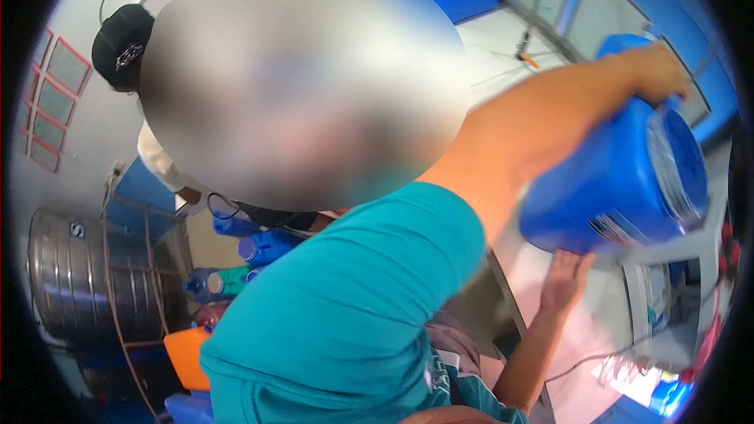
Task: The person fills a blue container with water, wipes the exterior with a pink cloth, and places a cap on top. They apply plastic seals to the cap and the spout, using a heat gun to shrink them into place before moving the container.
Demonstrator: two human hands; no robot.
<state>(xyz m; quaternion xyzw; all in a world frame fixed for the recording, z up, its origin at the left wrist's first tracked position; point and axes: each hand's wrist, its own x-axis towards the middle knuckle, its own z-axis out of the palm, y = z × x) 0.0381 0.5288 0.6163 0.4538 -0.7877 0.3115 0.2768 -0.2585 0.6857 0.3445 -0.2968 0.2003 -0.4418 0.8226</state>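
Observation:
A large blue plastic container (585,180) is tilted on its side at the right, with its round lid (679,165) facing right. My left hand (660,71) is closed on the handle at its upper end, the arm in a teal sleeve stretching across the view. Against the container's lower side rests my right hand (567,279), its fingers extended and supporting it. A white printed label (616,229) shows near that hand. The fingertips of my left hand are partly hidden behind the handle.
A person in a black cap (124,47) stands at the left, partly covered by a large blur. Blue containers (267,247) lie below. A ribbed metal tank (78,275) stands far left beside a metal rack (149,267). A cable (597,357) crosses the white surface at lower right.

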